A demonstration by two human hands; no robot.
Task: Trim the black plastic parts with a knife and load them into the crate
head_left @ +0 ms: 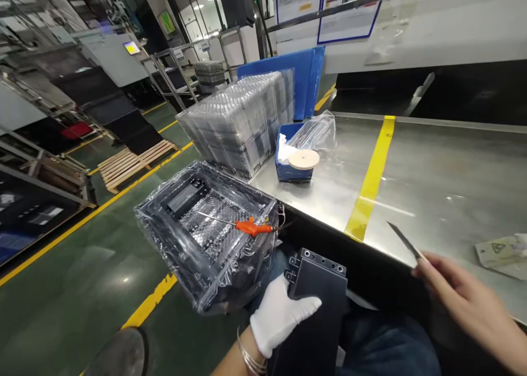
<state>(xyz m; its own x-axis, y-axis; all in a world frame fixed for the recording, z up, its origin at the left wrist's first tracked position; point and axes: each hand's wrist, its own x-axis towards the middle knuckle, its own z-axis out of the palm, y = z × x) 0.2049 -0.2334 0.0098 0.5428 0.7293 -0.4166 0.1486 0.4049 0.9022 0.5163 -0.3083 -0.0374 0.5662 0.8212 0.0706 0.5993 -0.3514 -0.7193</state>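
Note:
My left hand (pixel 280 315), in a white glove, grips the edge of a black metal casing (pixel 319 293) with its thumb laid across the top face. The casing rests over my lap, and a row of holes and small brackets shows at its far end. Bare, my right hand (pixel 457 293) pinches a thin, dark-bladed tool (pixel 403 240), its tapered tip pointing up and left over the bench. Whether this is a knife or a file I cannot tell. The blade is apart from the casing.
An orange air blow gun (pixel 251 228) lies on a plastic-lined black crate (pixel 189 277) at left. On the metal bench (pixel 432 184) stand a blue bin (pixel 294 173) with a round wooden disc (pixel 303 159) and a plastic bag (pixel 317 132). Stacked clear trays (pixel 242 118) stand behind.

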